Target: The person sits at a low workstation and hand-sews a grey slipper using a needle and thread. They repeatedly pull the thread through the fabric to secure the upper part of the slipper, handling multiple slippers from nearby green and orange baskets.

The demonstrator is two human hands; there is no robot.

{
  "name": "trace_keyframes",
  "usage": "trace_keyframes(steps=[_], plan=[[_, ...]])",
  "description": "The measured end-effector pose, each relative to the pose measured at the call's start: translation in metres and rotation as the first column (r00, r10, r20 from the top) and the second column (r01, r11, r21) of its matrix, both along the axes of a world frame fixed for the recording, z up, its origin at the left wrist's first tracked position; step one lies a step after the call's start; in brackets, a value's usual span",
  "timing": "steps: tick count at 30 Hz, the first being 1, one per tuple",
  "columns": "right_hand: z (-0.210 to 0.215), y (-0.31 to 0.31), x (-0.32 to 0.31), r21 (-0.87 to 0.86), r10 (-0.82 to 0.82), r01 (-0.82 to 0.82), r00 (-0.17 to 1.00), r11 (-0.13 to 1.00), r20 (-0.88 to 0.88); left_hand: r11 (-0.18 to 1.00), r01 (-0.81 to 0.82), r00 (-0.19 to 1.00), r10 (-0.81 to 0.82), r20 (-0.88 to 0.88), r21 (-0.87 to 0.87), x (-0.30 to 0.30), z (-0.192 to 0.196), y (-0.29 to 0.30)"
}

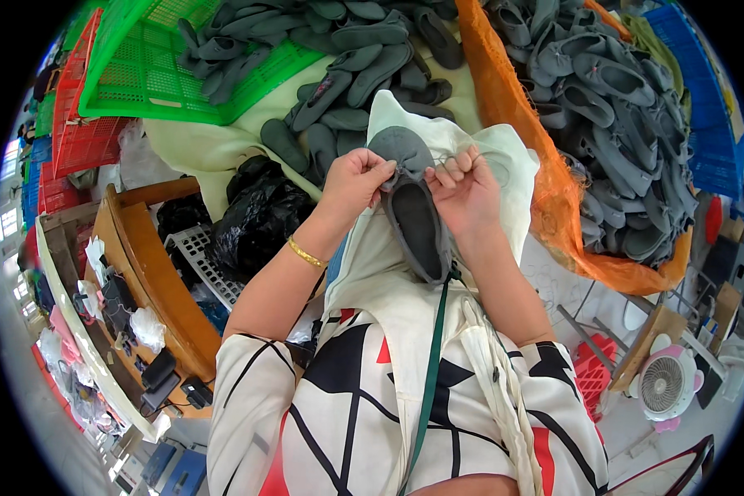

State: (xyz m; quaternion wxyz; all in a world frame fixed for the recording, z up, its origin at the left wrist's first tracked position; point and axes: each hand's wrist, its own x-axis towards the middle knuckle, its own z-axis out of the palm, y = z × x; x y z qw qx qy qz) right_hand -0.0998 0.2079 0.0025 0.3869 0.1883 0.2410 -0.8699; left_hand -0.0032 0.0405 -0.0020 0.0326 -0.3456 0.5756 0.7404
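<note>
A grey cloth slip-on shoe (417, 227) lies on the white cloth (512, 186) over my lap, its toe pointing away from me and its opening facing up. My left hand (355, 182) pinches the shoe's gathered front edge between thumb and fingers. On the other side of the shoe, my right hand (465, 188) is closed, fingertips together, close to the same gathered spot. A thin thread loops out from its fingers over the white cloth. Whether a needle is between those fingertips is too small to tell.
Many grey shoes (372, 66) lie piled ahead, some in a tipped green crate (165, 78). An orange sack (546, 190) full of shoes stands at the right. A black plastic bag (264, 207) and wooden table (153, 273) are at left, a small fan (668, 382) lower right.
</note>
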Motion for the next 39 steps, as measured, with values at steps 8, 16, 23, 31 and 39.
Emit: trace_keyframes(steps=[8,16,23,31,39], plan=[[-0.004,0.052,0.026,-0.004,-0.064,0.065,0.996,0.998,0.056,1.0,0.001,1.0,-0.001,-0.012,-0.01,0.011,-0.015,0.0],[0.018,0.043,0.033,0.531,0.209,0.3,0.684,0.792,-0.699,0.385,0.003,0.909,-0.386,-0.158,-0.923,0.003,-0.001,0.001],[0.032,0.134,0.026,0.526,0.81,0.708,-0.11,0.471,-0.577,0.476,0.23,0.887,-0.462,-0.019,-0.849,0.0,0.005,0.008],[0.001,0.251,0.041,0.851,0.925,0.525,0.312,0.02,-0.215,0.229,0.437,0.874,-0.337,0.35,-0.87,-0.019,0.028,0.031],[0.009,0.11,0.012,0.75,0.533,-0.005,0.706,0.661,-0.466,0.295,0.332,0.925,-0.289,0.248,-0.896,-0.02,0.013,0.023]])
